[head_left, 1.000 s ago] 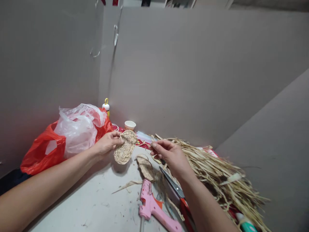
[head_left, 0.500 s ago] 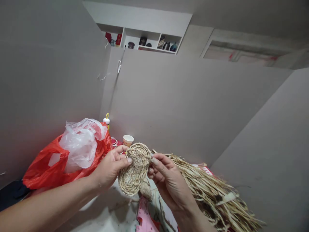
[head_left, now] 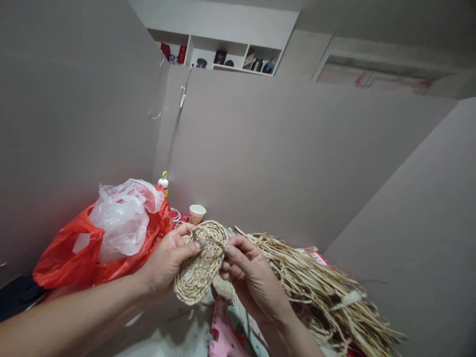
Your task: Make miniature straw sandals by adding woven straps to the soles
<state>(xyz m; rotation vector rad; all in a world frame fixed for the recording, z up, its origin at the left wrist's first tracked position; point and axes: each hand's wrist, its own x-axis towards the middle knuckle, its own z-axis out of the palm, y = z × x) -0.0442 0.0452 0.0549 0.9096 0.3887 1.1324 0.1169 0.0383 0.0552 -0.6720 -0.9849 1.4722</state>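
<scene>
Held up over the table is a woven straw piece (head_left: 199, 272), oblong and made of coiled braid, like a small sandal sole. My left hand (head_left: 173, 255) grips its left edge, thumb on the near face and fingers behind. My right hand (head_left: 247, 267) pinches its upper right edge between thumb and fingers; what lies exactly at the fingertips is hidden. Below, a second straw piece (head_left: 223, 287) shows in part behind the first. A pink tool resembling a glue gun (head_left: 225, 332) lies beneath the hands, its lower end cut off by the frame.
A large bundle of dry straw (head_left: 320, 287) spreads along the right. On the left sits a red plastic bag (head_left: 70, 253) with a crumpled clear bag (head_left: 122, 218) on it. Behind stand a paper cup (head_left: 197, 213) and a white-topped bottle (head_left: 163, 183), near the grey wall (head_left: 253, 148).
Both hands have shifted slightly left with the straw piece, which is tilted a little more. The grips look the same. The whole view has moved slightly.
</scene>
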